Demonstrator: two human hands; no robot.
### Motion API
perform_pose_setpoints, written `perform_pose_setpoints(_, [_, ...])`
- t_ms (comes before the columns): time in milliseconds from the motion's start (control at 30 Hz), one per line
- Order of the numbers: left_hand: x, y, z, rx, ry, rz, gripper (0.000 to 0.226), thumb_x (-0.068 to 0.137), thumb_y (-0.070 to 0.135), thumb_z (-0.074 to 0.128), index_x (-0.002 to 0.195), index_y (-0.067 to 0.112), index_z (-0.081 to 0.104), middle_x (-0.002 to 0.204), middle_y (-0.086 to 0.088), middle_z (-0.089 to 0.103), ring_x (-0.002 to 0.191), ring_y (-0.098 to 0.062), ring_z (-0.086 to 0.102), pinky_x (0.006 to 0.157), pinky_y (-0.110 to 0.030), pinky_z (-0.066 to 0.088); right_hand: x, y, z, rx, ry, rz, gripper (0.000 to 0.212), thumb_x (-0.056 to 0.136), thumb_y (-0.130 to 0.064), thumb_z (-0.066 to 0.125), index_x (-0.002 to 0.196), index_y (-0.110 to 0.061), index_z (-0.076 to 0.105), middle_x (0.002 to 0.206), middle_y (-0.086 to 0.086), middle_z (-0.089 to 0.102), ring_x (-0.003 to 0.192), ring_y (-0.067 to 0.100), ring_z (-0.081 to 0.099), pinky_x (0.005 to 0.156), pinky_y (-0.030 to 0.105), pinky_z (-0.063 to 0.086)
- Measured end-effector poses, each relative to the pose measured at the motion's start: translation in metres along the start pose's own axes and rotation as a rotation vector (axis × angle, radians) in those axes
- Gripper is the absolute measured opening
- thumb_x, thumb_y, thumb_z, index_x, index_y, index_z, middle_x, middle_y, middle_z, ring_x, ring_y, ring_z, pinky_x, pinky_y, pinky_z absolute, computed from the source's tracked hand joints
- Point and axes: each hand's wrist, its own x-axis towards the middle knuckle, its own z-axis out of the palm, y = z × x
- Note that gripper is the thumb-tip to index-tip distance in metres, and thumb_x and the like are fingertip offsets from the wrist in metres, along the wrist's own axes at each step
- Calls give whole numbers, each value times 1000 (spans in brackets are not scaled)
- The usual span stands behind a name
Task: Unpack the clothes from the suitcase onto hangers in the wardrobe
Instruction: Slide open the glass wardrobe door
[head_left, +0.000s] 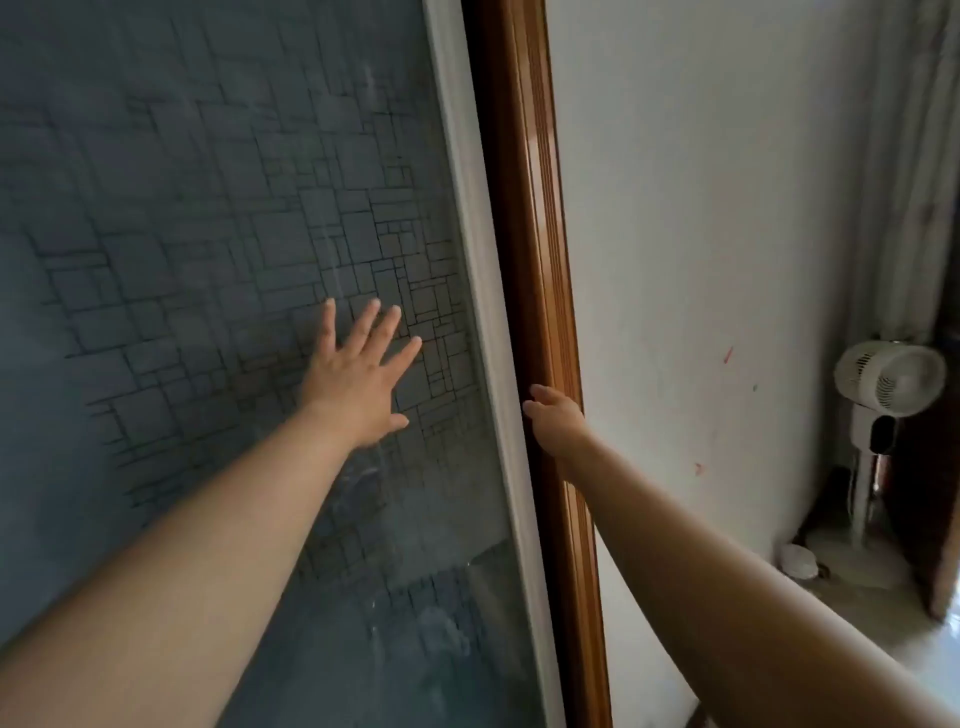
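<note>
I am looking at the wardrobe door (182, 218), a dark frosted glass panel etched with a pattern of small rectangles, which is filling the left half of the view. My left hand (358, 379) is lying flat on the glass with the fingers spread wide and the palm pressing against the pane, holding nothing. A pale frame strip (470, 218) is running down the right edge of the panel, and just beside it the brown wooden wardrobe frame (535, 208) is standing upright. My right hand (553, 418) is sitting at that frame, fingers curling around the edge where the pale strip and the wood are meeting; the fingertips are hidden behind it, so I cannot tell how tightly they are closing. Further right a white wall (701, 234) is carrying a few small coloured marks. A white pedestal fan (891, 379) is standing on the floor in the far corner, well apart from both hands. The suitcase and the clothes are out of view.
</note>
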Motion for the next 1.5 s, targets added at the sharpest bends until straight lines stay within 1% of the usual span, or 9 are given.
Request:
perform_pose_setpoints(200, [13, -9, 27, 196, 18, 1, 116, 72, 82, 46, 146, 29, -25, 149, -14, -40, 138, -37, -34, 102, -73, -16, 38, 11, 33, -67, -54, 63, 63, 101, -17, 43, 154, -18, 10, 159, 6, 20, 145, 27, 22, 115, 40, 23])
perform_pose_setpoints(400, [14, -10, 34, 178, 69, -25, 119, 70, 81, 50, 146, 29, -26, 149, -13, -41, 139, -36, -34, 99, -72, -18, 64, 23, 50, -7, 2, 191, 60, 103, -23, 35, 155, -18, 4, 158, 6, 17, 144, 29, 20, 116, 42, 19])
perform_pose_setpoints(600, [8, -11, 33, 169, 49, -39, 119, 71, 80, 50, 145, 29, -28, 147, -13, -43, 137, -36, -36, 97, -73, -18, 64, 24, 49, -116, -28, 160, 68, 96, -11, 45, 153, -25, 11, 157, 7, 20, 143, 35, 22, 116, 51, 23])
perform_pose_setpoints(800, [-12, -22, 36, 167, 22, -71, 118, 72, 78, 51, 145, 30, -28, 147, -12, -43, 138, -36, -36, 99, -75, -14, 51, 22, 59, -132, -91, 138, 66, 97, -11, 44, 153, -25, 12, 157, 10, 20, 142, 35, 23, 115, 52, 24])
perform_pose_setpoints(933, [-32, -33, 38, 170, 11, -99, 118, 72, 78, 52, 145, 30, -29, 148, -12, -43, 138, -35, -35, 100, -75, -12, 39, 22, 71, -127, -100, 91, 58, 94, 0, 41, 148, -16, 26, 148, 16, 36, 133, 35, 40, 106, 46, 38])
perform_pose_setpoints(1100, [-61, -48, 40, 133, 7, -143, 113, 76, 73, 54, 146, 32, -26, 149, -9, -42, 140, -34, -32, 102, -75, -10, 21, 22, 84, -189, -164, 87, 59, 95, -7, 40, 150, -21, 22, 146, 10, 36, 131, 32, 39, 109, 45, 34])
perform_pose_setpoints(1233, [-81, -58, 44, 81, 3, -200, 104, 80, 72, 48, 147, 35, -22, 151, -6, -39, 141, -32, -31, 102, -74, -10, 24, 28, 100, -224, -221, 67, 58, 89, -9, 37, 145, -26, 35, 143, 6, 43, 132, 30, 41, 110, 50, 34])
perform_pose_setpoints(1400, [-112, -66, 44, -76, 18, -311, 95, 83, 65, 51, 151, 33, -7, 157, -4, -27, 144, -32, -23, 109, -70, -6, -11, 13, 115, -198, -310, 80, 51, 96, -7, 31, 145, -21, 37, 137, 6, 48, 122, 25, 47, 95, 33, 36])
perform_pose_setpoints(1500, [-122, -69, 38, -197, 77, -385, 83, 86, 57, 53, 152, 28, 11, 161, -7, -10, 147, -32, -11, 113, -64, -6, -27, 9, 123, -145, -376, 68, 45, 97, -7, 36, 141, -16, 42, 135, 8, 51, 128, 27, 44, 99, 33, 33])
